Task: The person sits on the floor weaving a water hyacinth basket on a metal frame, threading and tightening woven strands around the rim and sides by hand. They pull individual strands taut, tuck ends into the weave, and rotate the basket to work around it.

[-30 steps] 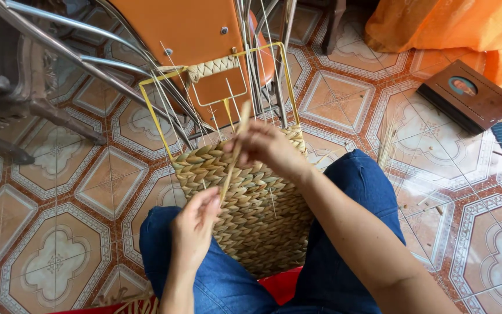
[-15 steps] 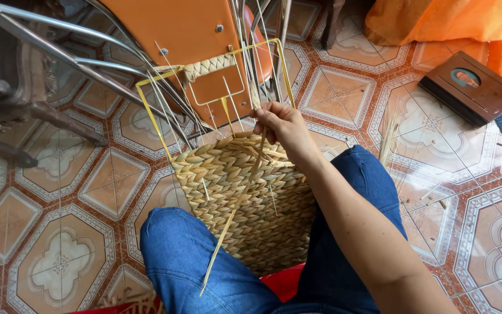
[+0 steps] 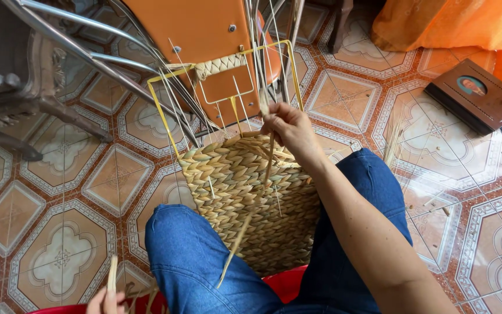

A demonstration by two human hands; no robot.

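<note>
A half-woven straw basket on a yellow wire frame rests between my knees in blue jeans. My right hand is at the top edge of the weave, shut on a long dry straw strand that hangs down across the basket. My left hand is low at the bottom left edge, gripping a short pale straw piece above a bundle of loose straw. Only its fingertips show.
An orange chair with chrome legs stands just beyond the basket. A dark carved wooden piece is at the left. A brown framed picture and orange cloth lie at the right on the patterned tile floor.
My left hand let go of the strand on the basket and dropped to the bottom left, where it holds a new straw piece. My right hand moved up to the weave's top edge.
</note>
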